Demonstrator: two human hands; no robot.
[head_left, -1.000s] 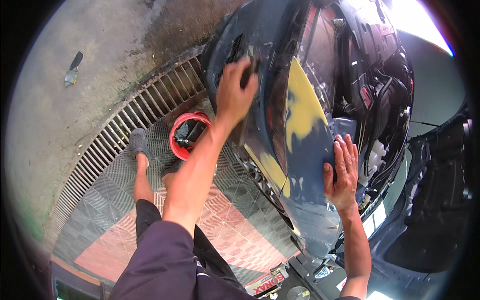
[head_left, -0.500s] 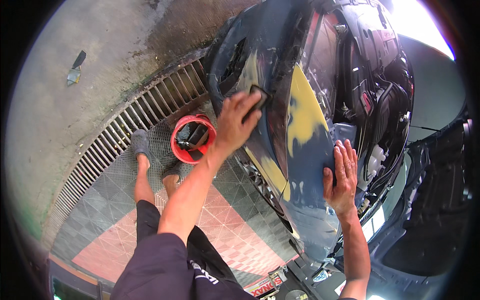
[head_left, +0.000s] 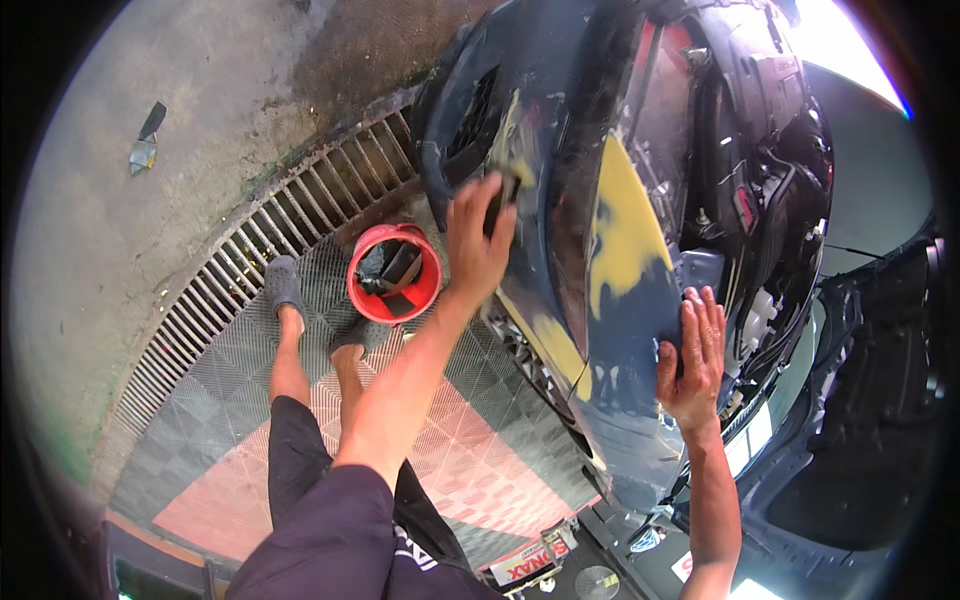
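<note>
My left hand (head_left: 480,238) is wrapped over a small black sanding block (head_left: 511,190), pressed to the dark front bumper (head_left: 545,90) of a car. Only part of the block shows past my fingers. Close to it on the bumper is a sanded patch with pale yellow filler. On the blue-grey fender (head_left: 630,370) my right hand (head_left: 696,362) lies flat, fingers stretched out, holding nothing. Between the two hands a large patch of yellow filler (head_left: 632,235) covers the fender's front, beside the headlight. Another yellow strip (head_left: 556,345) runs along the bumper's rear edge.
A red bucket (head_left: 432,292) with dark pads inside stands on the grey and red floor tiles (head_left: 240,420), near my feet. A metal drain grate (head_left: 250,245) curves past it. The engine bay (head_left: 740,190) lies exposed at the right. Scraps (head_left: 144,152) lie on the concrete.
My left hand has shifted slightly with the sanding block along the bumper and its fingers now cover more of the block. The right hand stays flat on the fender. The view has shifted a little.
</note>
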